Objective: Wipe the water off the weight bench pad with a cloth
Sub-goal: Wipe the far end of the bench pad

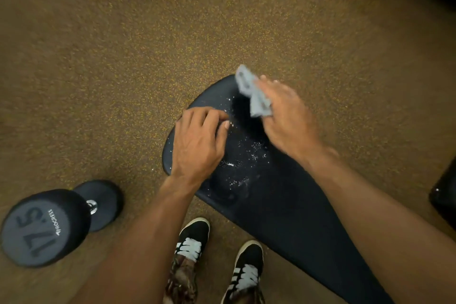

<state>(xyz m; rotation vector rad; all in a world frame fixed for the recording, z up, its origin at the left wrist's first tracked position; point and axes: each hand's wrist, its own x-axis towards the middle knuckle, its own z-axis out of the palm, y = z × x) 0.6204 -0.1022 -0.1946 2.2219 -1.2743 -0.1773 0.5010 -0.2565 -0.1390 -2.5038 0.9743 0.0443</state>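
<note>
Wet bench pad, cloth held above it

The bench pad (283, 205) was dark, almost black, with a rounded end, and ran from the middle of the view down to the lower right over a brown speckled floor (123, 57). Drops of water (237, 163) glinted in scattered patches across its rounded end, between the two hands. The right hand (288, 116) gripped a crumpled pale grey-blue cloth (251, 92), blurred, over the far tip of the pad, with the fingers curled round it. The left hand (197, 140) rested on the pad's left edge, fingers loosely bent and holding nothing. A dumbbell (44, 227) marked 17.5 lay on the floor to the left, well apart from the pad, and two black shoes (195, 237) with white laces stood beside the pad's near edge.
</note>
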